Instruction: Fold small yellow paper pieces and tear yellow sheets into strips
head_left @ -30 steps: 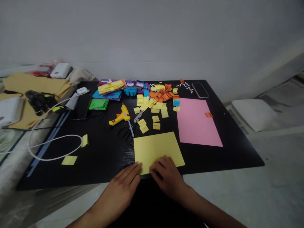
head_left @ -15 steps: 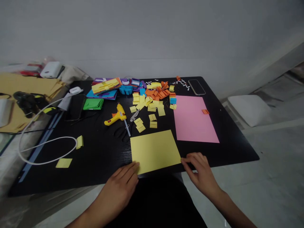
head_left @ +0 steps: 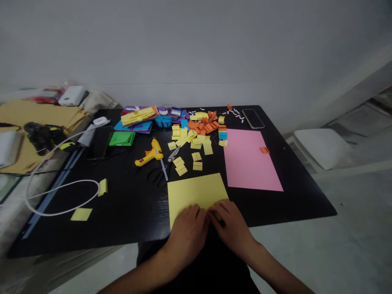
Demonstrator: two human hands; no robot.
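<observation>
A yellow sheet of paper (head_left: 197, 190) lies at the near edge of the black table. My left hand (head_left: 189, 230) is over its near edge, fingers curled and closed on the paper. Right beside it, my right hand (head_left: 231, 224) is bent in a pinch at the same edge, its fingertips meeting those of the left. The hands hide the near edge, so I cannot tell whether the paper is bent there. Just beyond lie small folded yellow paper pieces (head_left: 180, 166), and a pink sheet (head_left: 251, 163) with an orange folded piece (head_left: 264, 150) lies to the right.
A yellow glue gun (head_left: 151, 153) and scissors (head_left: 159, 173) lie left of the sheet. Orange pieces (head_left: 205, 125), stacked coloured papers (head_left: 137, 118) and a phone (head_left: 253, 119) are farther back. A white cable (head_left: 63, 213) loops across the left of the black table (head_left: 128, 220).
Both hands have moved inward from the yellow sheet's near corners and now meet around the middle of its near edge. The view has shifted slightly.
</observation>
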